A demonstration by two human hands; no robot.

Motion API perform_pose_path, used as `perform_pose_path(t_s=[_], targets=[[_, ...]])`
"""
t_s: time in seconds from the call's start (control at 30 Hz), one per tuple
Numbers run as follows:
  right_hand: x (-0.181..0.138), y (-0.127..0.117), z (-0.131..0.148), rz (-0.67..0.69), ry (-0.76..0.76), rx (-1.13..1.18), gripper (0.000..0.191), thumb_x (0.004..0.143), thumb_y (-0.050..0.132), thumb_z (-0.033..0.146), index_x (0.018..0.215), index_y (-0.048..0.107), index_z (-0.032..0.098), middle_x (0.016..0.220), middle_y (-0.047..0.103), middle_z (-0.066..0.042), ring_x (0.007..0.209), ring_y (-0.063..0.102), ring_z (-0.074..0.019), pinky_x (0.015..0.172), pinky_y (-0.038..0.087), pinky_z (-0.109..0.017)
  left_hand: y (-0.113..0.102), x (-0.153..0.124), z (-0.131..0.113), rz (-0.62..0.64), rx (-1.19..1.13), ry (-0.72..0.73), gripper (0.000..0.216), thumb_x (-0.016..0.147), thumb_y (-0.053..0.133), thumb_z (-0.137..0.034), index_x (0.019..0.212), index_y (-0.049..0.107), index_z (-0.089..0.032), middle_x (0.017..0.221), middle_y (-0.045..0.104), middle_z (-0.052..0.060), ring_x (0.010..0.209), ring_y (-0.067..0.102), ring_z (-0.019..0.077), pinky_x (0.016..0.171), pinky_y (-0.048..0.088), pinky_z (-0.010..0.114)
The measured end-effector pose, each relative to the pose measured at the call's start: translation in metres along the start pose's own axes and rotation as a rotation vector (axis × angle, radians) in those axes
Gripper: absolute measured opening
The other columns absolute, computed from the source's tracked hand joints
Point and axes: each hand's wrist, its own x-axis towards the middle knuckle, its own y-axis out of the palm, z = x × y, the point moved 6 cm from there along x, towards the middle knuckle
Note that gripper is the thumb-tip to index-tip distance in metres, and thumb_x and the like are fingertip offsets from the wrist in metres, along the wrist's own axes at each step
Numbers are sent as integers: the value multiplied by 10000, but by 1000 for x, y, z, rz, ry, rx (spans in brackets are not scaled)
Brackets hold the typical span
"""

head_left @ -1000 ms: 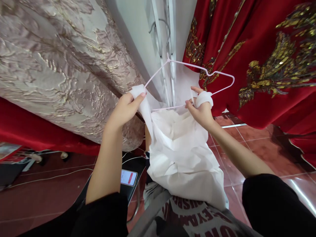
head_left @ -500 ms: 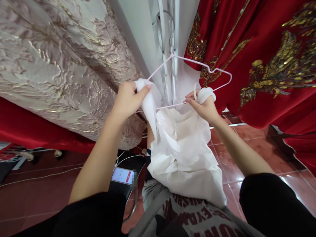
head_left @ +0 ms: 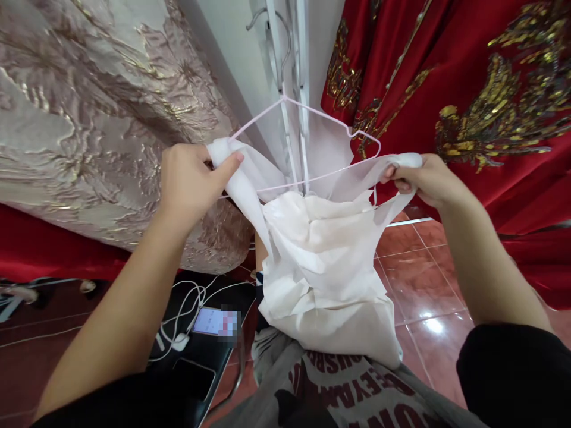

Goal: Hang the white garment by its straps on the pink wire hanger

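Note:
A white garment [head_left: 325, 255] with wide shoulder straps hangs in front of me, its lower part against my grey printed shirt. My left hand [head_left: 190, 178] is closed on its left strap, thumb on top, where the left end of a pale pink hanger [head_left: 319, 111] runs into the cloth. My right hand [head_left: 430, 181] is closed on the right strap and pulls it out to the side. The hanger's right end shows bare, apart from my right hand. At the top, the hanger's metal hook [head_left: 288, 44] is by a white metal rack [head_left: 298, 119].
Cream floral brocade [head_left: 111, 119] hangs at left and red fabric with gold sequins [head_left: 491, 119] at right. A lit phone [head_left: 214, 321] and white cables [head_left: 181, 342] lie on a black seat [head_left: 196, 380] at lower left. The floor has red tiles [head_left: 428, 285].
My right hand has moved right, off the hanger's lower bar, and stretches the right strap outward. My left hand and the hanger appear further left in view.

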Motion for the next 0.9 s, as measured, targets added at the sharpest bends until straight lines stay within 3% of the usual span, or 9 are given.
perform_pose_path(t_s=[0.13, 0.27, 0.43, 0.57, 0.67, 0.77, 0.9], targets=[[25, -20, -1, -95, 171, 198, 181, 782, 603, -1, 689, 642, 150, 754, 720, -57, 456, 373, -28, 388, 339, -175, -1, -4, 1, -14, -84, -27, 325, 816, 873, -383, 788, 780, -73, 527, 479, -28, 596, 367, 120, 624, 275, 264], [48, -9, 5, -213, 190, 228, 230, 870, 545, -45, 764, 648, 132, 830, 733, -105, 526, 460, -48, 463, 407, -196, 0, -8, 2, -41, -110, 39, 312, 800, 880, -425, 852, 834, -121, 562, 553, -11, 606, 409, 151, 620, 320, 266], [66, 10, 7, -184, 105, 165, 222, 783, 665, -63, 728, 650, 152, 763, 690, -60, 543, 414, -62, 442, 360, -227, 1, -9, 4, -74, -128, 82, 297, 810, 880, -428, 843, 847, -135, 579, 570, -15, 598, 414, 138, 609, 310, 270], [69, 2, -3, -257, 87, 178, 270, 692, 571, -94, 702, 629, 169, 738, 683, -32, 518, 370, -56, 395, 293, -212, 0, -6, 7, -83, -161, 27, 247, 783, 903, -372, 826, 850, -134, 571, 547, -25, 592, 404, 121, 580, 289, 261], [68, -6, -4, -295, 93, 183, 276, 681, 573, -90, 717, 630, 177, 713, 678, -7, 504, 367, -53, 392, 276, -202, 0, -2, 13, -64, -253, -36, 284, 749, 934, -343, 899, 870, -111, 617, 617, -10, 602, 424, 115, 561, 311, 248], [63, 1, 20, -233, 26, 131, 267, 750, 559, -83, 740, 683, 153, 775, 730, -29, 498, 398, -48, 414, 308, -216, 4, 2, 18, -9, -341, -69, 325, 734, 951, -320, 957, 875, -95, 695, 706, 22, 618, 466, 119, 555, 349, 238], [49, 33, 75, -130, -145, -30, 282, 828, 540, -76, 725, 703, 130, 795, 731, -34, 492, 512, -46, 438, 396, -213, 7, -1, 15, 22, -397, -82, 290, 726, 946, -308, 927, 869, -114, 762, 756, 43, 653, 537, 137, 562, 409, 234]])
